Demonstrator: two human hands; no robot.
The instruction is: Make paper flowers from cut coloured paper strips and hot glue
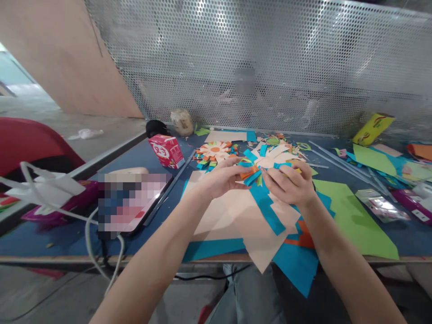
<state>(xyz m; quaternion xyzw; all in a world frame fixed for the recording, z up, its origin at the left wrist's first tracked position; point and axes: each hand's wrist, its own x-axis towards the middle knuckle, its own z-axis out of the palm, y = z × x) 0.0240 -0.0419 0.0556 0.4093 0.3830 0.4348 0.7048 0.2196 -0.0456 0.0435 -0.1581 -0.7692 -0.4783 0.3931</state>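
Layered paper flower (269, 161) held in both hands above the peach sheets (219, 218).
The person's left hand (227, 178), partly curled, pinches its strips; the right hand (289, 183), fingers bent nearly closed, grips its near edge. Beyond the peach sheets lies an orange-centred flower (215, 150).

Pixelation blurs the tablet (137, 204) near the bench's (126, 157) left edge, and left hand (227, 177) and right hand (288, 183) partly hide the held paper flower (268, 161).
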